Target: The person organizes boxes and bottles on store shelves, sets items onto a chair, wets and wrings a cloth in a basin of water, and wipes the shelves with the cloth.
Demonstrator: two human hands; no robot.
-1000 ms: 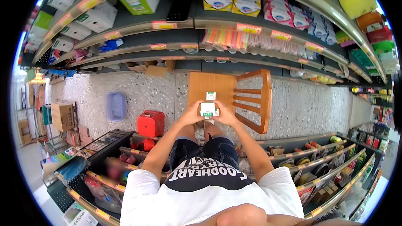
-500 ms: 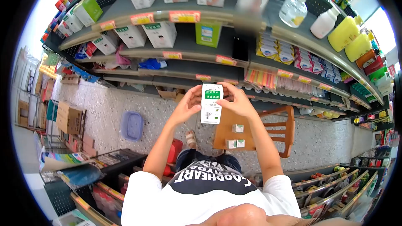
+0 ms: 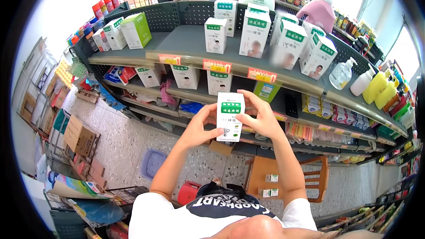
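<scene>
A white and green LED bulb box (image 3: 230, 126) is held upright in front of me between both hands. My left hand (image 3: 198, 127) grips its left side, thumb on the lower front. My right hand (image 3: 262, 117) closes around its right side, thumb pressed on the front and fingers behind the upper edge. Just beyond, similar boxes (image 3: 220, 81) stand on the second shelf. On the top shelf (image 3: 177, 40) there are more, among them a small bulb box (image 3: 215, 35) and a taller one (image 3: 255, 33).
A wooden chair (image 3: 315, 168) and a small wooden table (image 3: 261, 168) with several little boxes are below right. A purple basin (image 3: 152, 163) lies on the floor at left, near a cardboard carton (image 3: 81, 135). Pump bottles (image 3: 342, 74) line the top shelf's right.
My view has tilted up, bringing more of the top shelf into sight. Both hands still hold the bulb box, which now appears slightly lower and larger, in front of the shelves.
</scene>
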